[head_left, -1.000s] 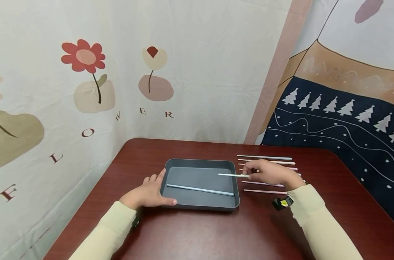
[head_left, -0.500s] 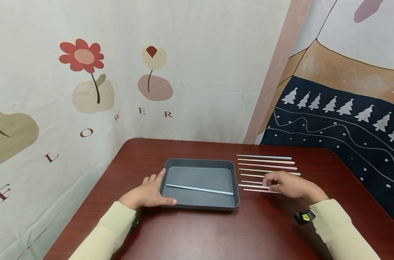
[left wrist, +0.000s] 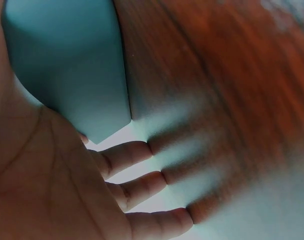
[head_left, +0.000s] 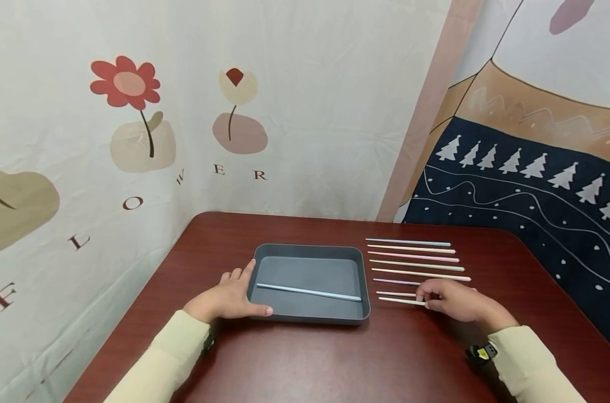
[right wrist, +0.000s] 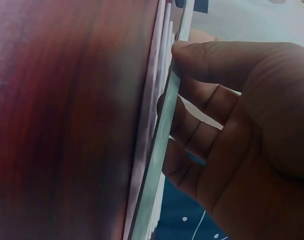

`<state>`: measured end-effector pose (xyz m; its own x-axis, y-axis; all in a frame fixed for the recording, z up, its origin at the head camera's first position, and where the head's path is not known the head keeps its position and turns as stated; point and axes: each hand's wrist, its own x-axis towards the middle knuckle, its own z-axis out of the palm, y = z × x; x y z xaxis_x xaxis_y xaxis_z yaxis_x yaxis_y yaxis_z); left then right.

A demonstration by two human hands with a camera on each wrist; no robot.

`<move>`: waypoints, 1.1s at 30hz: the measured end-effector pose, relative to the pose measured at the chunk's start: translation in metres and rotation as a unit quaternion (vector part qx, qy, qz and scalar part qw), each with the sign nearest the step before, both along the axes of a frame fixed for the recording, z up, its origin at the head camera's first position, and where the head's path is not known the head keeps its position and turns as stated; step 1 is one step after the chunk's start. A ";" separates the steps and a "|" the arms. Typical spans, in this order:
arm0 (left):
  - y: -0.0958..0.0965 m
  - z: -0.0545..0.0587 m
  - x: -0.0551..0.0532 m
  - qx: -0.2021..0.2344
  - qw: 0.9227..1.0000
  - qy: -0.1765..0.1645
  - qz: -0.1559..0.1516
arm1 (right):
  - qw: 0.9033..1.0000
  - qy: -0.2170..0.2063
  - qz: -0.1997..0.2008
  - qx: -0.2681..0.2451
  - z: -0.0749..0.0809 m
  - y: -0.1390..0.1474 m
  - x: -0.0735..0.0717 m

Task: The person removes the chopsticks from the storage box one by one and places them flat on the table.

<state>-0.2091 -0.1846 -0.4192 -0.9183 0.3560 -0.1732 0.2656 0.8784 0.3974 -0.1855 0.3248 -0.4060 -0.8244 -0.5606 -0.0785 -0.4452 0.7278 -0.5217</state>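
My right hand (head_left: 456, 300) pinches a pale green chopstick (head_left: 398, 300) between thumb and fingers, at the near end of a row of chopsticks. In the right wrist view this chopstick (right wrist: 162, 130) runs along the curled fingertips, close beside a pinkish chopstick (right wrist: 142, 155). A grey rectangular tray (head_left: 310, 251) sits left of the row. One light blue chopstick (head_left: 309, 291) lies slantwise inside it. My left hand (head_left: 229, 294) rests against the tray's left end with fingers spread, its thumb at the front rim. The left wrist view shows the palm and straight fingers beside the tray's wall (left wrist: 72, 65).
Several pastel chopsticks lie roughly parallel right of the tray, from a blue chopstick (head_left: 408, 242) at the back to a pink chopstick (head_left: 395, 294) near my right hand. They rest on a dark red wooden table (head_left: 305, 364). A printed curtain (head_left: 310, 112) hangs behind it.
My right hand has carried the pale green chopstick from the tray's right rim rightward and toward me, to the near end of the row. The left hand has stayed at the tray.
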 end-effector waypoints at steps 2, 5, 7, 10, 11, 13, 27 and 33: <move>0.000 0.000 0.000 0.001 1.000 0.000 0.001 | 1.000 0.004 0.001 0.004 -0.003 0.000 0.000; 0.000 0.000 0.000 0.000 1.000 0.001 0.001 | 1.000 0.005 0.007 0.004 -0.005 0.000 0.001; 0.000 0.000 0.000 0.000 1.000 0.002 0.001 | 1.000 0.000 0.010 0.001 -0.005 0.000 0.001; 0.000 0.000 0.000 -0.001 1.000 0.002 0.000 | 1.000 -0.006 0.012 -0.002 -0.007 0.000 0.002; -0.001 -0.001 0.000 -0.001 1.000 0.002 -0.001 | 1.000 -0.007 0.012 -0.002 -0.008 0.001 0.002; -0.001 -0.001 0.000 0.000 1.000 0.002 -0.001 | 1.000 -0.010 0.009 -0.002 -0.009 0.001 0.002; 0.000 -0.003 0.000 -0.004 1.000 -0.005 0.013 | 1.000 -0.017 -0.005 0.013 -0.010 -0.002 0.004; 0.000 -0.002 -0.001 -0.003 1.000 -0.008 0.015 | 1.000 -0.010 -0.005 0.016 -0.009 -0.001 0.003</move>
<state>-0.2102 -0.1842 -0.4217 -0.9255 0.3280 -0.1895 0.2338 0.8881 0.3956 -0.1823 0.3243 -0.4148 -0.8277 -0.5497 -0.1123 -0.4284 0.7484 -0.5063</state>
